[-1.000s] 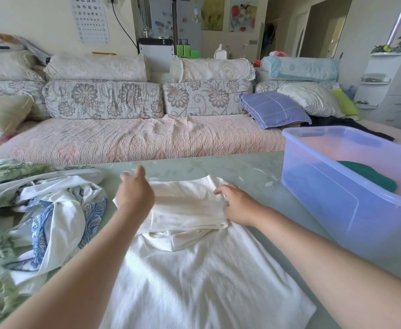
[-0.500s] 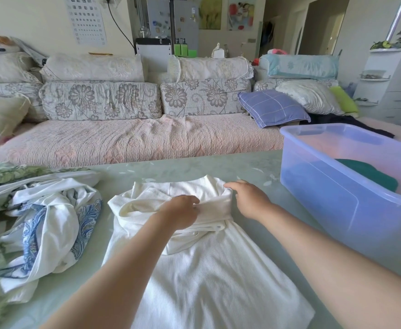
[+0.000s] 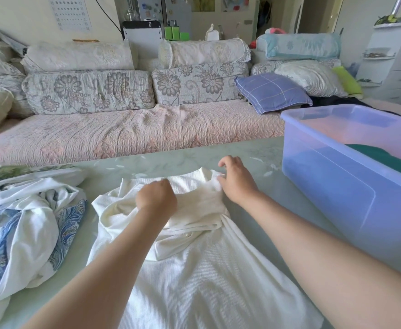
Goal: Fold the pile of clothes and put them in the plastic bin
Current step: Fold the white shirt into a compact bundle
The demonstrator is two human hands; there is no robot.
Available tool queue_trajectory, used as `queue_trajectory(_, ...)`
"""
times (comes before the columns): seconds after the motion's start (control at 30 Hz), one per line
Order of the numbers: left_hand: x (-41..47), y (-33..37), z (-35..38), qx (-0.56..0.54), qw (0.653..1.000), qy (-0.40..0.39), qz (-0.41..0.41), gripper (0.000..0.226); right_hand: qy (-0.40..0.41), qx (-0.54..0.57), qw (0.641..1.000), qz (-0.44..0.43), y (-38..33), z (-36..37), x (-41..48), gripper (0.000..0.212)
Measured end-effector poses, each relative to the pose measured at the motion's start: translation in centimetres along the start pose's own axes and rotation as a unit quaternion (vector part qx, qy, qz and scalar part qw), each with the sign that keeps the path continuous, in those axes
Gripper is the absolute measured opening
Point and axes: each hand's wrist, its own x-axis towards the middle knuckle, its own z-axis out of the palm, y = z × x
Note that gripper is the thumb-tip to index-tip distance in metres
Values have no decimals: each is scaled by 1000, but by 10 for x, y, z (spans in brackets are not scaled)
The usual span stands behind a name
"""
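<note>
The white shirt [image 3: 206, 281] lies flat on the table [image 3: 171, 160], its top folded over. The left hand [image 3: 156, 198], arm outstretched, curls knuckles-up into the fold, apparently gripping it. The right hand [image 3: 236, 179] rests loose-fingered on the fold's far corner, near the plastic bin [image 3: 337, 186].

Pale green glossy table [image 3: 182, 160]. Centre, reaching the near edge: a white ribbed knit garment [image 3: 206, 281], spread flat, its far end folded over. Left edge: a crumpled pile of white, blue-patterned and green floral clothes [image 3: 28, 222]. Right edge: a translucent blue plastic bin [image 3: 337, 198].
</note>
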Motion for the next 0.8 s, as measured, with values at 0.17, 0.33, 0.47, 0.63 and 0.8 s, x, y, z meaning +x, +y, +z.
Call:
queue_trajectory(0.17,-1,6,5,-42,996,-18,78,44,-64,29,996,51,12,-11,-11,18)
queue_trajectory(0.33,18,49,0,-190,972,0,139,44,-216,38,974,62,19,-28,-31,11)
queue_trajectory(0.47,44,88,4,-137,978,-93,123,32,-294,-6,955,29,14,-40,-40,38)
queue_trajectory(0.63,62,89,20,-115,981,-108,113,27,-278,-86,956,-42,-12,-37,-51,47)
queue_trajectory(0.8,86,111,12,-290,955,-62,-16,30,-281,-79,954,-66,20,-40,-45,37)
